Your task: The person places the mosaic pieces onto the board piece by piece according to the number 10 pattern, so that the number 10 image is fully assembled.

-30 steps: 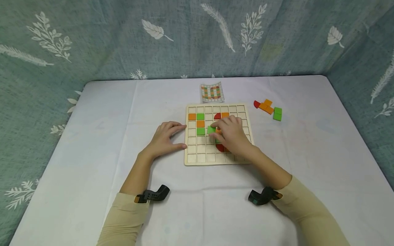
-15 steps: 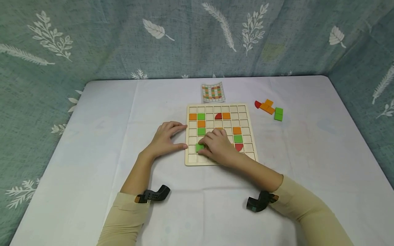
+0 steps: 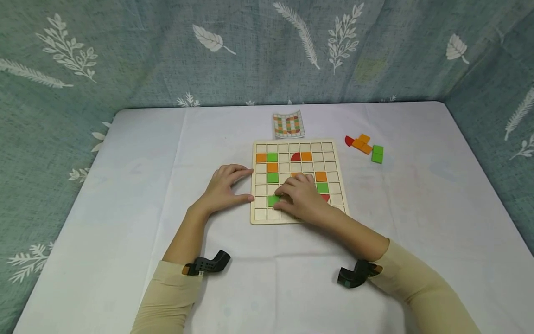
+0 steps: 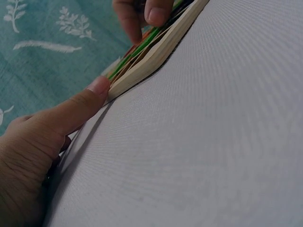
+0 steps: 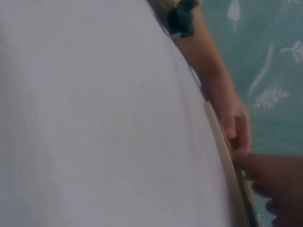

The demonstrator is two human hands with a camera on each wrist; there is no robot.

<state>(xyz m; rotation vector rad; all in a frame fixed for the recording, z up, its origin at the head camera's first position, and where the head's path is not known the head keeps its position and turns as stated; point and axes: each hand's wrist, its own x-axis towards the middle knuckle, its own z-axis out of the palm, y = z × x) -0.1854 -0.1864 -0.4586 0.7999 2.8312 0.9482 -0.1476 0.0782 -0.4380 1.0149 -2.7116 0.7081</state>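
Note:
A pale wooden grid board (image 3: 259, 215) lies on the table with green, orange and red tiles in its cells. My right hand (image 3: 301, 200) reaches over its lower part, finger and thumb at the edges of a green square tile (image 3: 273, 201) in the lower left of the grid. That hand covers several cells and tiles behind it. My left hand (image 3: 225, 188) rests beside the board, fingers and thumb spread, their tips against its left edge. In the left wrist view the left thumb (image 4: 87, 106) touches the board's side (image 4: 156, 61).
Behind the board lies a small card (image 3: 289, 125) printed with a coloured grid pattern. At the back right are loose orange tiles (image 3: 362, 144), a red quarter-round tile (image 3: 348, 141) and two green tiles (image 3: 377, 154). A patterned curtain (image 3: 250, 51) stands behind the white-covered table.
My right hand has carried the green tile from mid-board to the lower left, then shifted slightly right, and the tile now lines up with a cell. My left hand has stayed put.

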